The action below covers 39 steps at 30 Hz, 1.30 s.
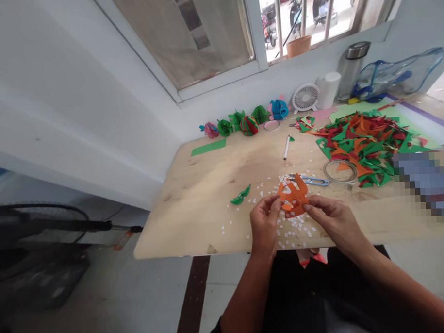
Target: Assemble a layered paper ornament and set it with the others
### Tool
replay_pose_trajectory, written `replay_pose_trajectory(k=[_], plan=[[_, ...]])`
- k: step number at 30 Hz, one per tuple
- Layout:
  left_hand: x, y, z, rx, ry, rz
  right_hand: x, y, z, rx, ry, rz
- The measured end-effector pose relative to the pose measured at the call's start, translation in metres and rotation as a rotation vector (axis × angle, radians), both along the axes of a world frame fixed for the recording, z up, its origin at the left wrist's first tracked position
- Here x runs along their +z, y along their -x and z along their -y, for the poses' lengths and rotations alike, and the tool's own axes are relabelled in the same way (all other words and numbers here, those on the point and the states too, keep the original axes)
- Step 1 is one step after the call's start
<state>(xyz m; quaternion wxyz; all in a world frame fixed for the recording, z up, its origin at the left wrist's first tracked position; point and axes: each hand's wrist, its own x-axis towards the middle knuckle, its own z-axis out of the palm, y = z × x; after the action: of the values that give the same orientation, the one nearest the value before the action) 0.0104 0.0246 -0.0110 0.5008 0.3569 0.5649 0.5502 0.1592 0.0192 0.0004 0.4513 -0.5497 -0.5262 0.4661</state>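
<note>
An orange paper cutout (299, 198) with slits and openings is held up between my two hands, just above the table's near side. My left hand (264, 222) pinches its left edge between thumb and fingers. On the opposite edge, my right hand (329, 220) grips it the same way. Tiny white paper squares (297, 227) lie scattered under and around the cutout. Just beyond it rests a small pair of blue-handled snips (313, 181), partly hidden by the paper. A folded green paper piece (241, 195) lies to the left of my left hand.
A heap of green, orange and red paper scraps (363, 142) covers the right side, with a tape roll (340, 171) at its edge. A white pen (286, 147) lies mid-table. Paper ornaments (248, 125), a small fan (306, 97) and a bottle (351, 72) line the wall.
</note>
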Motion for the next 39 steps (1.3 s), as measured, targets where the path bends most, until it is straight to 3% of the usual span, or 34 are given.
replay_pose_trajectory(k=[4, 7, 12, 16, 23, 39], plan=[[0.005, -0.003, -0.018, -0.107, 0.102, 0.135, 0.000, -0.001, -0.004, 0.052, -0.080, 0.042], [0.010, 0.002, -0.023, -0.114, 0.129, 0.196, -0.003, -0.007, -0.009, 0.071, -0.066, 0.031], [0.026, 0.019, -0.013, -0.112, 0.149, 0.319, -0.004, -0.015, -0.008, 0.104, -0.037, 0.067], [0.033, 0.015, -0.005, -0.153, 0.119, 0.311, -0.004, -0.012, -0.006, 0.157, -0.086, 0.134], [0.025, -0.003, -0.010, -0.150, 0.071, 0.272, -0.004, -0.011, -0.007, 0.237, -0.160, 0.215], [0.019, -0.005, -0.010, -0.139, 0.108, 0.376, -0.008, -0.012, -0.008, 0.262, -0.193, 0.245]])
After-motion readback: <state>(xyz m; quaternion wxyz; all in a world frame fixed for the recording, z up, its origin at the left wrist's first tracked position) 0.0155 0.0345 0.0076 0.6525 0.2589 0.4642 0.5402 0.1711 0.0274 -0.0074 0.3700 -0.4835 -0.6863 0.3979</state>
